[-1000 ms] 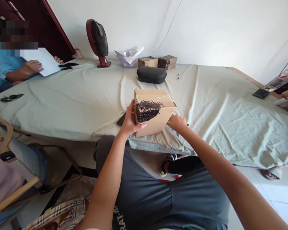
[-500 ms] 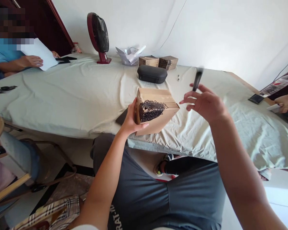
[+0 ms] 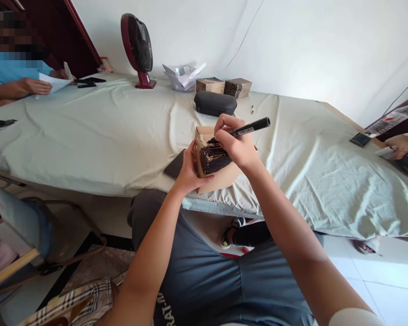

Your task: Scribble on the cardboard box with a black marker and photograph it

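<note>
Box (image 3: 222,171) is matt cardboard, marker (image 3: 252,127) seemingly glossy plastic

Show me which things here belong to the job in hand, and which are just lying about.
In use:
- black cylindrical marker pen, in the right hand
- light-brown cardboard box scribbled with black, held by the left hand

Apparently just lying about:
- black oblong case
- dark-red and black fan
- translucent plastic basket with papers

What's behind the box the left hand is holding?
Beyond the box, a black case. A dark flat object shows at the left; the left hand covers its right part. Whatever sits directly behind the box is covered and cannot be seen.
</note>
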